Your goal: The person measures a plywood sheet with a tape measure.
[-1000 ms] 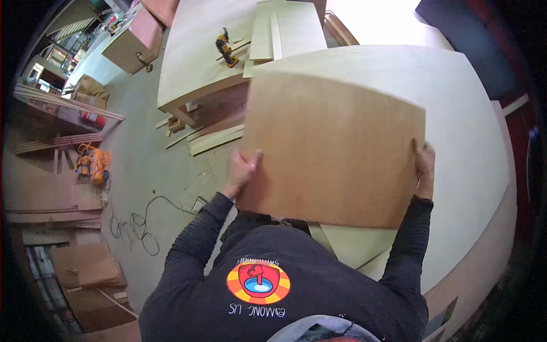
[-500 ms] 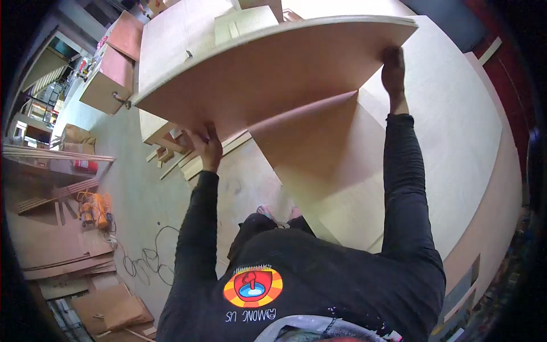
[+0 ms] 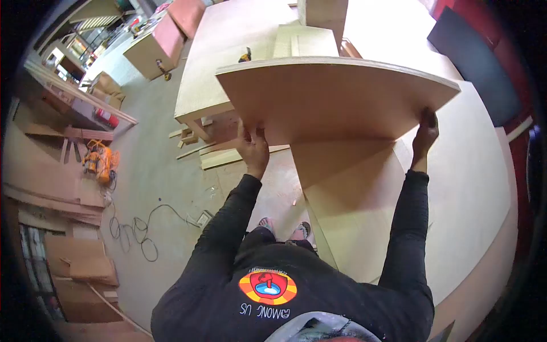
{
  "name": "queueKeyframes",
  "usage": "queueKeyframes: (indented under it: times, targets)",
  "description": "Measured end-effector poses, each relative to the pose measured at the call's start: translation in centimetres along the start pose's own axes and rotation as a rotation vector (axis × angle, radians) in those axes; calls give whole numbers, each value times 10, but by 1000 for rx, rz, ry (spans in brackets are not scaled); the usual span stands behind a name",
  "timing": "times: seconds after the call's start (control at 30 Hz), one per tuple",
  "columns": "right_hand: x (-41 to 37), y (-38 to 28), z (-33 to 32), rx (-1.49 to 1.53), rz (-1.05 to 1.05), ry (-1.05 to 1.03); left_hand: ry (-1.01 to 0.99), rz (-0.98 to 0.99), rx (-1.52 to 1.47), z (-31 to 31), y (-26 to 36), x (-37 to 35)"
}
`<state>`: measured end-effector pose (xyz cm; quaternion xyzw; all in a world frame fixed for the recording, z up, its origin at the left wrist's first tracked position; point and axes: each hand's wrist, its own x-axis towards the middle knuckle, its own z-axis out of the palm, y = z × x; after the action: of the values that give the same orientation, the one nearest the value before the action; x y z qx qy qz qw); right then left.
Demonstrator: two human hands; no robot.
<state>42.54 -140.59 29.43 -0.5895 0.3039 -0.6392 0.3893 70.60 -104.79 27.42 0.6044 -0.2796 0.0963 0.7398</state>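
Note:
A wide plywood panel (image 3: 336,100) is held up and tilted in front of me, its light layered edge at the top. My left hand (image 3: 253,147) grips its lower left part, fingers up against the brown face. At the right end, my right hand (image 3: 426,134) is closed on the panel's lower edge, with some fingers in shadow. Beneath the panel lies a plywood sheet (image 3: 347,211), partly shaded by it. A larger pale sheet (image 3: 467,171) extends to the right.
Behind the panel stands a plywood worktable (image 3: 228,74) with a yellow-black tool (image 3: 245,56) on it. Wood strips (image 3: 228,158) lie on the floor near its leg. At left are an orange machine (image 3: 101,162), a looped cable (image 3: 139,231) and a red fire extinguisher (image 3: 106,118).
The panel has come lower and nearer, and both hands have moved down with it, still holding it. The camera view has turned left, so the surroundings appear shifted to the right.

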Motion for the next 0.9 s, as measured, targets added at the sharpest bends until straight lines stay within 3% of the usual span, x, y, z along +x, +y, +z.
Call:
queueKeyframes:
  times: [0.1,0.17,0.27,0.43,0.53,0.67,0.77,0.9]
  targets:
    - [-2,10,-4,40,63,53,100,-69,-62,4,-23,-4]
    - [2,14,-7,20,9,-20,141,-27,31,5,-30,-5]
    - [-3,5,-2,96,59,1,147,-40,-164,8,-37,-7]
    - [-2,8,1,107,88,34,147,-135,-7,12,-19,-8]
    - [-2,8,0,109,63,-3,247,-50,18,21,-20,-6]
    - [2,15,-3,168,75,-7,241,-98,-8,21,-34,-7]
    - [1,17,-7,143,37,-37,212,-20,128,13,-26,-8]
    - [1,19,-4,91,27,66,204,23,45,11,-37,-5]
